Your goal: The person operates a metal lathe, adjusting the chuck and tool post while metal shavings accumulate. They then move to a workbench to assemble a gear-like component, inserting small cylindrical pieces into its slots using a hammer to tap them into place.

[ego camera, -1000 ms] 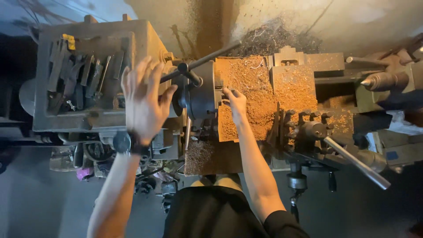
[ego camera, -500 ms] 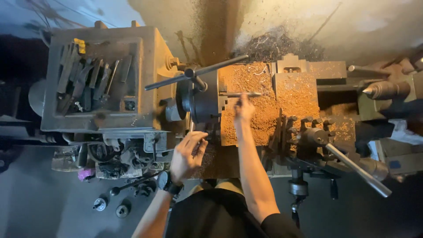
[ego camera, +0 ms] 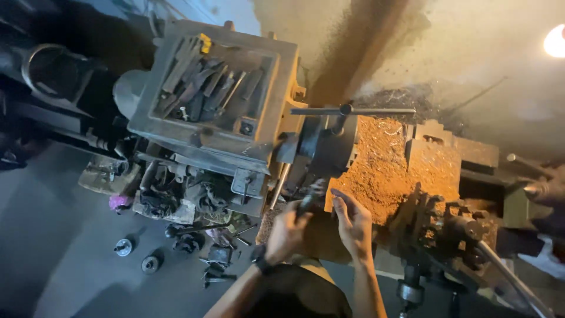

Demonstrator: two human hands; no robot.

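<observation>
Both hands at lower centre under the chuck (ego camera: 329,147): left hand (ego camera: 286,234) clenched on a dark part (ego camera: 310,199), right hand (ego camera: 353,221) released beside it. Key (ego camera: 347,111) left in chuck could fly; chips (ego camera: 382,171) may cut.

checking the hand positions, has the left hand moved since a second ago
Yes. The left hand was raised over the tool tray on top of the lathe headstock; it has dropped to just below the chuck, beside the right hand.

floor (ego camera: 53,235): grey, dusty | wall (ego camera: 471,53): pale with a dark stain | lamp (ego camera: 554,40): bright, in the top right corner
</observation>
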